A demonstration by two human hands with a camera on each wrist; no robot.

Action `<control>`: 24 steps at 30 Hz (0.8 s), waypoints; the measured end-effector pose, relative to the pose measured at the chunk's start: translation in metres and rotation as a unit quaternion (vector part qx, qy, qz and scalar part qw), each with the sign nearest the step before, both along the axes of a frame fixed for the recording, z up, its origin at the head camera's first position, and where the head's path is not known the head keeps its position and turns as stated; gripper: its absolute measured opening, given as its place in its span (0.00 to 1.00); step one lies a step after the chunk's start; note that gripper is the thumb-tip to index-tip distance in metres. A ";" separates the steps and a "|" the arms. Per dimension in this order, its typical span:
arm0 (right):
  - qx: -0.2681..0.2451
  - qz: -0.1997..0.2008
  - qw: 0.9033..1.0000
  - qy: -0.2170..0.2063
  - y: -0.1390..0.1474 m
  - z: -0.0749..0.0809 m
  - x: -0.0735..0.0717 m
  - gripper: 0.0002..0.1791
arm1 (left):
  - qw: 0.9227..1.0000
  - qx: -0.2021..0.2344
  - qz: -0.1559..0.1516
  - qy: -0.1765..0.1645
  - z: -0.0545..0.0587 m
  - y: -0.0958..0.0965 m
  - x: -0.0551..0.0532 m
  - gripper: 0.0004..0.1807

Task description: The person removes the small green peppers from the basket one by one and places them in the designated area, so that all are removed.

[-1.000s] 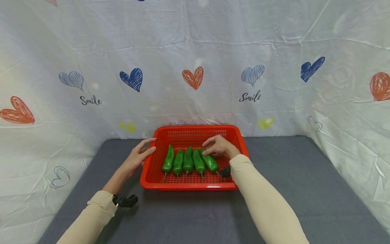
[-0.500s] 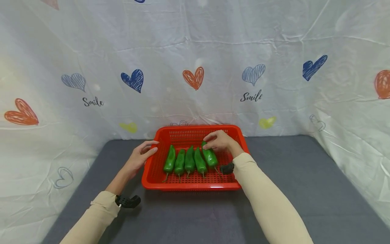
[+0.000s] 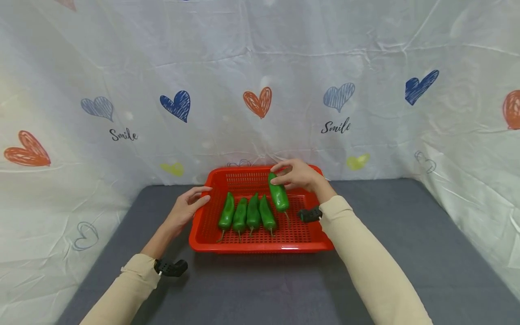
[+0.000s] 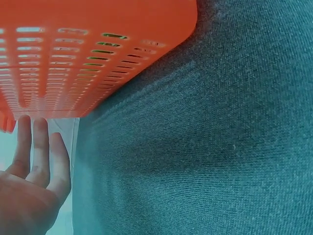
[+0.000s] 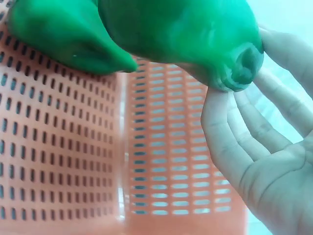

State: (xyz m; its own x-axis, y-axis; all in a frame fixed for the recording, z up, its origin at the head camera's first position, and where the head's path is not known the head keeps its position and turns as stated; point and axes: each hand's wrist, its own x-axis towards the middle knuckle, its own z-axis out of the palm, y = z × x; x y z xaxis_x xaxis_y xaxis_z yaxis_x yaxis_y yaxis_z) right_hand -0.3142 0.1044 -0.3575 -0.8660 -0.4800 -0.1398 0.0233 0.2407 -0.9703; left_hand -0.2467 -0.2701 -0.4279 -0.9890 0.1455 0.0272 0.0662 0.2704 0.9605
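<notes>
My right hand (image 3: 298, 175) pinches a long green chili pepper (image 3: 279, 195) by its far end, raised over the red plastic basket (image 3: 260, 247). Its stem hangs down toward me. The right wrist view shows thumb and fingertips around the tip of this pepper (image 5: 181, 29). Several other green peppers (image 3: 253, 214) lie side by side on the basket floor, stems toward me. At the basket's left rim, my left hand (image 3: 184, 208) touches the edge with extended fingers; in the left wrist view its fingers (image 4: 41, 147) reach to the slotted outer wall.
The basket stands on a dark grey cloth-covered table (image 3: 260, 289). Behind it hangs a white curtain (image 3: 219, 67) printed with hearts. Black wrist cameras (image 3: 172, 268) are strapped to both forearms; the right one overhangs the basket.
My right hand has lifted the rightmost pepper up and away from the others, its stem end leaving the basket floor. The left hand stays at the rim.
</notes>
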 end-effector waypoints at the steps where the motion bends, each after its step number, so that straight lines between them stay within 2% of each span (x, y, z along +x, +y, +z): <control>1: -0.002 0.000 1.000 0.000 0.001 0.003 0.000 0.28 | 1.000 -0.004 -0.001 0.003 0.000 0.000 0.000 0.27; 17: 0.000 -0.031 0.996 0.083 0.031 0.040 0.018 0.25 | 0.999 -0.046 -0.001 0.029 0.006 -0.001 0.002 0.25; 24: -0.014 -0.032 0.993 0.109 0.043 0.045 0.024 0.25 | 0.998 -0.053 -0.018 0.025 0.005 -0.002 -0.002 0.24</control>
